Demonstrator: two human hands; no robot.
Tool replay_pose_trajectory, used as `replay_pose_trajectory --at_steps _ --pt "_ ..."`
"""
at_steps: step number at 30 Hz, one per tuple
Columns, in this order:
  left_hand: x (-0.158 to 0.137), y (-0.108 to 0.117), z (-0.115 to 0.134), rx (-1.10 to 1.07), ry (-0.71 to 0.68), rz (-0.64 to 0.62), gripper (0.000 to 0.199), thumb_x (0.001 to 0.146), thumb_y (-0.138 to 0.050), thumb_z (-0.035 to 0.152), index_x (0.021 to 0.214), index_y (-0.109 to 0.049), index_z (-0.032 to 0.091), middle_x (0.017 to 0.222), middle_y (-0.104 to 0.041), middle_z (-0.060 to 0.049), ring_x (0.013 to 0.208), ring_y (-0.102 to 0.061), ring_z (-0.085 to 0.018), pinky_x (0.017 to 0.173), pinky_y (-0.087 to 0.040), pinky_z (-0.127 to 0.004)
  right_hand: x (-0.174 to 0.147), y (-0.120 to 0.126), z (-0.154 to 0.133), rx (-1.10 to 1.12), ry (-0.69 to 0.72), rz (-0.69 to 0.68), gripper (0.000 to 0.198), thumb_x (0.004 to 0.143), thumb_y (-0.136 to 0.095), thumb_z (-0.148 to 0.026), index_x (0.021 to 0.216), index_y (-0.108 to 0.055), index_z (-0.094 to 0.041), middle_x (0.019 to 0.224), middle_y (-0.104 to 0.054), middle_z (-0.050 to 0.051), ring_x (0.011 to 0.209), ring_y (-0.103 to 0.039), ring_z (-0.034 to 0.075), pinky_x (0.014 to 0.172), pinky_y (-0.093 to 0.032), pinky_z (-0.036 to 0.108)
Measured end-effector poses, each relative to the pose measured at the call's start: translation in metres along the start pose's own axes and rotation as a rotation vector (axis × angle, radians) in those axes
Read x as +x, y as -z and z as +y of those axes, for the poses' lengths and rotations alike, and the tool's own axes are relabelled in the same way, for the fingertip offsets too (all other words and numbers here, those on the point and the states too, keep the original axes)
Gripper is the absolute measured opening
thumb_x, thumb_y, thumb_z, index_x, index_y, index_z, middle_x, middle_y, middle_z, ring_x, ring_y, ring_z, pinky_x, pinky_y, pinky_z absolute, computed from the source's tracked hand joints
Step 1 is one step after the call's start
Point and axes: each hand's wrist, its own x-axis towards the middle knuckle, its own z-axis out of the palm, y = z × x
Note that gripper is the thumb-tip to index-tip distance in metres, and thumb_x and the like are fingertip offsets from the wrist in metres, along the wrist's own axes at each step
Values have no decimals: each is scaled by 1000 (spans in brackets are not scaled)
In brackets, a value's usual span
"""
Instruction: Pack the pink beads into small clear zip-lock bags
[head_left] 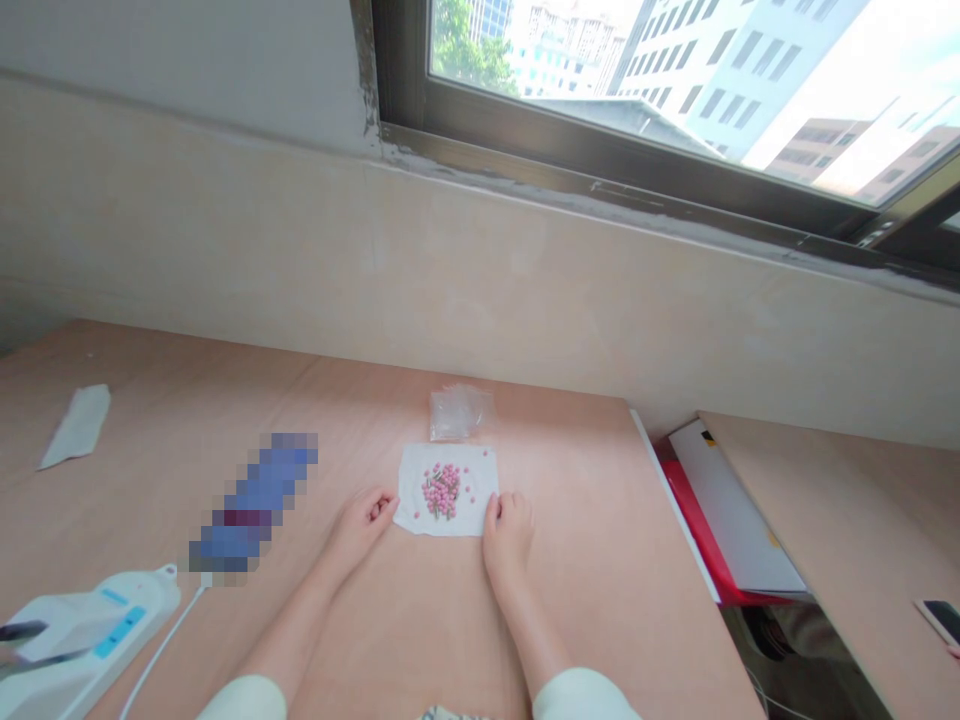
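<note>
Matt pale wooden tabletop (570, 620); white soft cloth square (448, 490) bearing glossy pink beads (441, 490); clear, crinkled plastic bag (459, 411); smooth white plastic power strip (82, 630).

A cloth (448, 490) is lying flat on the table (585, 560), between the fingers (384, 506) of the left hand (364, 520) and the fingers (495, 508) of the right hand (508, 528), both sets touching its near corners. Beads (441, 490) are sitting on the cloth, just beyond the fingertips. A bag (459, 412) is lying behind the cloth, farther from the fingers. A power strip (82, 640) is resting well left of the left fingers, and a wrapper (76, 425) is lying far left and behind. Folders (731, 520) are lying right of the right fingers, past the table edge.
</note>
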Motion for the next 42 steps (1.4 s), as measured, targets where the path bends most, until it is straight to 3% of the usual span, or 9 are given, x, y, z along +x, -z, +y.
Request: replay_pose_trajectory --at_steps 17,35,39,42 --pt "0 0 1 9 28 -1 24 72 -40 35 67 -56 18 57 -51 1 54 -46 -13 52 -36 -23 0 2 2 87 -15 -1 29 80 -29 -27 54 -39 -18 60 -43 3 61 -39 16 58 -28 27" --pt "1 0 -2 29 -18 1 26 74 -39 35 67 -57 18 57 -51 1 55 -46 -13 53 -36 -22 8 9 5 394 -191 -144 29 76 -36 -32 50 -30 -20 52 -37 -2 52 -37 12 52 -28 24" --pt "2 -1 -4 34 -12 -11 26 75 -39 36 68 -57 17 57 -50 1 56 -46 -13 54 -35 -23 20 9 4 414 -211 -140 29 75 -36 -31 49 -30 -20 51 -37 -2 51 -37 12 51 -29 24" --pt "2 -1 -6 25 -1 -30 27 75 -39 36 70 -57 17 58 -51 0 56 -46 -13 54 -35 -23 46 6 -1 363 -195 -75 19 73 -38 -27 57 -42 -18 61 -47 3 62 -43 16 59 -33 27"
